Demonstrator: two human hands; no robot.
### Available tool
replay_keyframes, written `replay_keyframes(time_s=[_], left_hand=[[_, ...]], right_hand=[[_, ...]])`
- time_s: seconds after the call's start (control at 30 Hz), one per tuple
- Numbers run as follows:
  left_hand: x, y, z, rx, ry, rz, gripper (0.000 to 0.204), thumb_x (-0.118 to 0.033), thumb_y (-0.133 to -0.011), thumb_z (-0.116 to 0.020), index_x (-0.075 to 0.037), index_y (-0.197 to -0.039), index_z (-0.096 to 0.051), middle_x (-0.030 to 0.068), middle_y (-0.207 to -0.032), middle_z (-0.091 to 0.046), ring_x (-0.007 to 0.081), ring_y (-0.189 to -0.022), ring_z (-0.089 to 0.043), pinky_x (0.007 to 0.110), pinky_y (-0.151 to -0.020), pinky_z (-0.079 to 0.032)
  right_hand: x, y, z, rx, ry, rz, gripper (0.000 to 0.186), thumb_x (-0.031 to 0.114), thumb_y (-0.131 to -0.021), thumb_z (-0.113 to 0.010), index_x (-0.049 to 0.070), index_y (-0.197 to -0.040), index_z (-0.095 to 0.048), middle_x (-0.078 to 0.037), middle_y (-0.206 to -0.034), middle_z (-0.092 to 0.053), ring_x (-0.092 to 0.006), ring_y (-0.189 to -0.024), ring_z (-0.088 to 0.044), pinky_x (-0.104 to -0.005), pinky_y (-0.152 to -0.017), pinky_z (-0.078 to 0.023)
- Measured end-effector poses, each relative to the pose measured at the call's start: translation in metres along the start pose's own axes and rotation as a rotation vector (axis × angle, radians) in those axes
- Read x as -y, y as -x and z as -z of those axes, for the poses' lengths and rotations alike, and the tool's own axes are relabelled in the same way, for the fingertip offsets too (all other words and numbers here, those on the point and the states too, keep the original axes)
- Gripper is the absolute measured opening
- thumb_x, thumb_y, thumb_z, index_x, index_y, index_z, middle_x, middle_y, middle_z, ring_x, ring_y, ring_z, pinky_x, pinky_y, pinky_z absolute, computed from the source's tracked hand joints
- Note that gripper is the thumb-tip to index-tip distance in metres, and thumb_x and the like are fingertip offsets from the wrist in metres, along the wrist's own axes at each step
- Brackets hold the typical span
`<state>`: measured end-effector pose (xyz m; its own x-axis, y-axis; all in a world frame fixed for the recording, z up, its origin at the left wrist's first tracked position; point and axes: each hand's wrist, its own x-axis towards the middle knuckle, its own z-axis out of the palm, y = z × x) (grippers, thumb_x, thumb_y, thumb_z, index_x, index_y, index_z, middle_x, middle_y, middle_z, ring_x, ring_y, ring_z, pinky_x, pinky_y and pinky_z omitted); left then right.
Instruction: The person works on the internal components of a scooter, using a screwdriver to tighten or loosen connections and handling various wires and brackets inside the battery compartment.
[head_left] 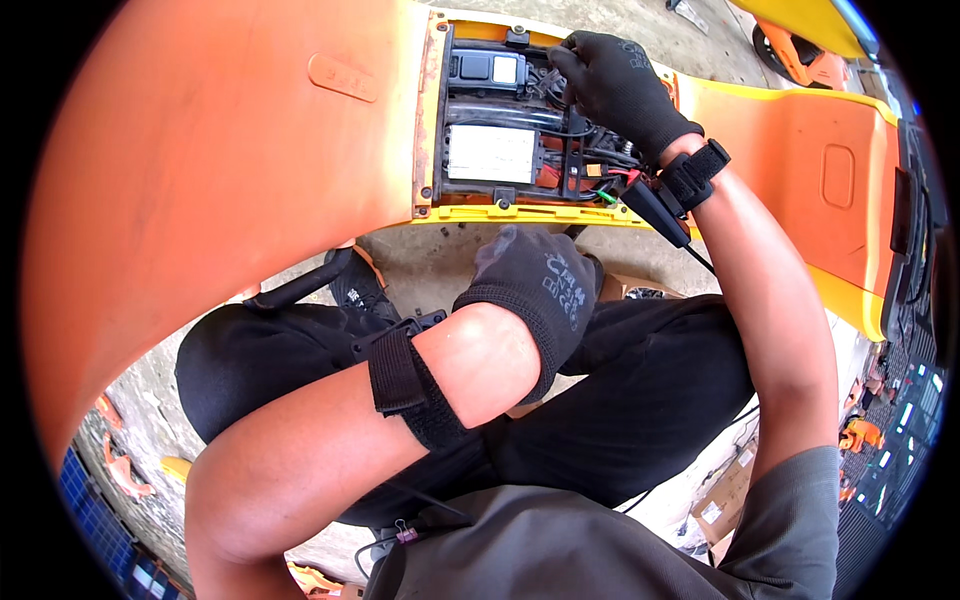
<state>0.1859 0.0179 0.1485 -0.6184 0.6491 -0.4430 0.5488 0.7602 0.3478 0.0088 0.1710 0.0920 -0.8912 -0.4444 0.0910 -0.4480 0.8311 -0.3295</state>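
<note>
My black-gloved right hand (612, 85) is curled at the upper right of an open compartment (436, 150) in an orange and yellow scooter body (250, 130), its fingertips near black fittings; what it holds is unclear. Inside are a black module (485, 70), a black tube (495, 112), a box with a white label (492, 152) and wires with red and green connectors (606, 196). My gloved left hand (525, 285) is curled just below the yellow lower edge, beneath the compartment, its fingertips hidden.
My bent legs (640, 400) are under the scooter body. Orange parts (860, 435) and cardboard (722, 500) lie at the right, more orange pieces (125, 465) at the left. A yellow and orange vehicle part (800, 35) is at the top right.
</note>
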Motion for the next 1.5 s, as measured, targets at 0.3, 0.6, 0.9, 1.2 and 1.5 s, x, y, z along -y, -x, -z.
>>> replay_keyframes(time_s=[0.3, 0.6, 0.9, 1.2, 1.5], left_hand=[[0.000, 0.000, -0.001, -0.044, -0.069, -0.029, 0.022, -0.013, -0.085, -0.068, -0.007, -0.105, -0.072, 0.0121, -0.099, -0.073, 0.0294, -0.095, -0.073, 0.041, -0.078, -0.057], [0.002, 0.003, 0.002, -0.040, -0.057, -0.049, 0.023, -0.012, -0.084, -0.069, -0.006, -0.105, -0.071, 0.0126, -0.099, -0.072, 0.0299, -0.094, -0.073, 0.041, -0.077, -0.057], [0.002, 0.000, 0.003, 0.010, -0.083, -0.053, 0.024, -0.014, -0.084, -0.068, -0.005, -0.106, -0.071, 0.0127, -0.099, -0.072, 0.0302, -0.095, -0.072, 0.042, -0.076, -0.057], [0.001, 0.001, 0.011, 0.078, 0.021, -0.023, 0.039, -0.012, -0.077, -0.075, -0.004, -0.114, -0.067, 0.0138, -0.104, -0.070, 0.0318, -0.099, -0.071, 0.043, -0.082, -0.056], [0.000, 0.001, 0.010, 0.066, -0.037, -0.031, 0.040, -0.011, -0.073, -0.078, -0.004, -0.111, -0.069, 0.0140, -0.103, -0.071, 0.0313, -0.098, -0.072, 0.042, -0.079, -0.058]], right_hand=[[0.004, 0.000, 0.006, 0.013, 0.121, 0.137, 0.021, 0.021, -0.099, -0.063, 0.003, -0.107, -0.069, -0.018, -0.087, -0.072, -0.0318, -0.078, -0.070, -0.0406, -0.073, -0.055], [-0.004, 0.000, 0.023, 0.030, -0.013, 0.022, 0.023, 0.025, -0.101, -0.062, 0.003, -0.106, -0.070, -0.014, -0.081, -0.071, -0.0239, -0.070, -0.069, -0.0365, -0.067, -0.053], [0.003, 0.003, 0.017, 0.094, -0.254, -0.176, 0.027, 0.027, -0.103, -0.058, 0.001, -0.101, -0.068, -0.008, -0.068, -0.069, -0.0150, -0.059, -0.067, -0.0305, -0.058, -0.053], [0.006, 0.003, 0.008, 0.025, -0.079, -0.083, 0.025, 0.024, -0.098, -0.061, 0.002, -0.098, -0.071, -0.018, -0.083, -0.071, -0.0303, -0.075, -0.070, -0.0405, -0.073, -0.055], [0.001, 0.004, 0.010, -0.040, 0.131, 0.228, 0.011, 0.011, -0.095, -0.064, 0.004, -0.101, -0.069, -0.017, -0.084, -0.071, -0.0337, -0.078, -0.069, -0.0413, -0.073, -0.055]])
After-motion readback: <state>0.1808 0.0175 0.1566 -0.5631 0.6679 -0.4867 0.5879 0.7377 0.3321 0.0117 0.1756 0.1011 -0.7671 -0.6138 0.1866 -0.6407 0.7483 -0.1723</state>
